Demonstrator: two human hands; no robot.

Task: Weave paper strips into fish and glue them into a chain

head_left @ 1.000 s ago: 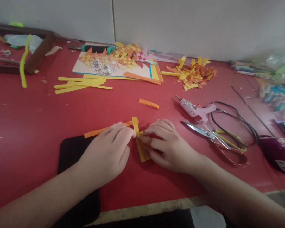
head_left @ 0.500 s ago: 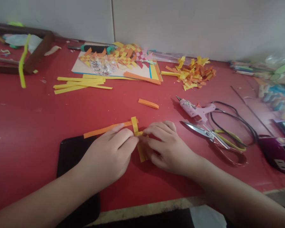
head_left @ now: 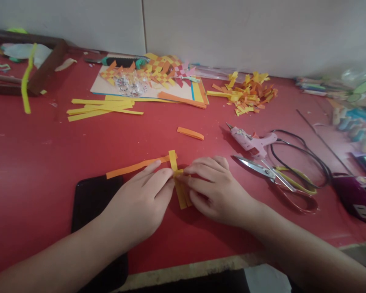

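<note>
On the red table (head_left: 49, 142) my left hand (head_left: 140, 201) and my right hand (head_left: 215, 191) meet over crossed paper strips (head_left: 178, 183). A long orange strip (head_left: 131, 167) runs out to the left from under my left fingers, and yellow strips stick up and down between the hands. Left fingertips press on the crossing. Right fingers are curled and pinch the strips from the right. The middle of the weave is hidden under the fingers.
Scissors (head_left: 274, 175) and a pink glue gun (head_left: 251, 140) with its black cord lie right of my hands. A black pad (head_left: 91, 199) sits under my left wrist. Farther back lie yellow strips (head_left: 100, 106), a short orange strip (head_left: 190, 133), woven pieces (head_left: 158, 71) and a heap of scraps (head_left: 247, 93).
My left fingers have slid a little toward the crossing and flattened. The right hand stays pinched on the strips. The view has shifted slightly.
</note>
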